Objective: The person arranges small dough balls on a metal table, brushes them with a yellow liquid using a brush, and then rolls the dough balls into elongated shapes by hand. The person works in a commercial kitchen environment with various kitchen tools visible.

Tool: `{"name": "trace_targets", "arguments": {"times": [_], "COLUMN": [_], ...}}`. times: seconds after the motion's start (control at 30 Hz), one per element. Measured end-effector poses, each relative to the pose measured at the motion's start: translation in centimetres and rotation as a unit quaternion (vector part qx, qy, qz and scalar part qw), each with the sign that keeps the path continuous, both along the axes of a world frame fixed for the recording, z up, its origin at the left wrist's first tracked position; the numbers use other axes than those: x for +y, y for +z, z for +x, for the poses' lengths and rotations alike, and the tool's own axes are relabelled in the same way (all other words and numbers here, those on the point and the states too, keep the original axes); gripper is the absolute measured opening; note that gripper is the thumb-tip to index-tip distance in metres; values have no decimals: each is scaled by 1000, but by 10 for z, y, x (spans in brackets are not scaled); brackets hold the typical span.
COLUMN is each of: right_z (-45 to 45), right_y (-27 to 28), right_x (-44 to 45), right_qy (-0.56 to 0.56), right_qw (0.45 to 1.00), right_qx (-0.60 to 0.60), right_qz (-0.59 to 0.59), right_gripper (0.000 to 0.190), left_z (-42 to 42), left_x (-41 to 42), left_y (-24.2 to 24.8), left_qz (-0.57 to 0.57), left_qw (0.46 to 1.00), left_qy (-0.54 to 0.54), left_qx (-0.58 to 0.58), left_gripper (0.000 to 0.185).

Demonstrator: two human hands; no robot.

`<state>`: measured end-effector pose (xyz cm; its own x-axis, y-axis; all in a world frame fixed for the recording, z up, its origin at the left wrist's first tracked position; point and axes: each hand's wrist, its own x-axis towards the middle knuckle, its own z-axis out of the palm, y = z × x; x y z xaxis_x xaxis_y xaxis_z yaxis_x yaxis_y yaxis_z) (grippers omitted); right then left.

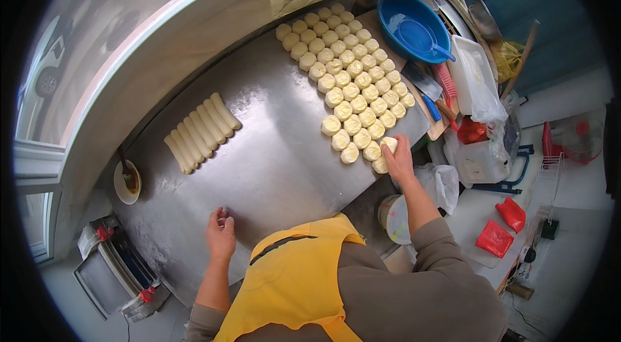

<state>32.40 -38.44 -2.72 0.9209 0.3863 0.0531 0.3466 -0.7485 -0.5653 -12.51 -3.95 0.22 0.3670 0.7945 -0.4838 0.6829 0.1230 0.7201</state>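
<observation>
My right hand (401,161) is at the near right corner of the metal worktop (271,167). Its thumb and fingers are around a pale dough piece (389,143), at the end of the rows of round dough pieces (352,124). Many of these have a yellowish, glossy top. Over the front part of the worktop is my left hand (220,233), its fingers loosely curled and nothing visible in them. Beyond it, several smooth dough rolls (197,131) lie side by side.
At the left edge stands a white bowl (118,182) with a brush in brown liquid. A dough-rolling machine (116,269) is below it. To the right are a blue basin (412,27), a cleaver (421,79), a pink-bristled brush (444,80) and a lidded bucket (395,218).
</observation>
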Motion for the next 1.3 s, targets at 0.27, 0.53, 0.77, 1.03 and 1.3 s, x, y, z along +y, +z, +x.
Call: {"name": "trace_targets", "arguments": {"times": [0.27, 0.53, 0.77, 1.03, 1.3], "right_z": [39, -142, -191, -172, -97], "right_y": [16, 79, 63, 36, 37], "right_x": [9, 183, 238, 235, 288], "right_qy": [-311, 16, 288, 246, 397], "right_qw": [891, 742, 811, 779, 886], "right_qx": [89, 528, 510, 573, 157], "right_qz": [319, 411, -2, 67, -182], "right_gripper": [37, 33, 57, 38, 31], "left_z": [32, 131, 75, 3, -40], "left_x": [0, -13, 10, 27, 119], "left_y": [18, 34, 38, 19, 24], "left_qz": [-14, -398, -395, -407, -74], "left_qw": [1000, 833, 868, 817, 987], "left_qy": [-19, 176, 123, 179, 132], "left_qx": [-13, -341, -276, -366, -47], "left_gripper": [51, 55, 38, 27, 16]}}
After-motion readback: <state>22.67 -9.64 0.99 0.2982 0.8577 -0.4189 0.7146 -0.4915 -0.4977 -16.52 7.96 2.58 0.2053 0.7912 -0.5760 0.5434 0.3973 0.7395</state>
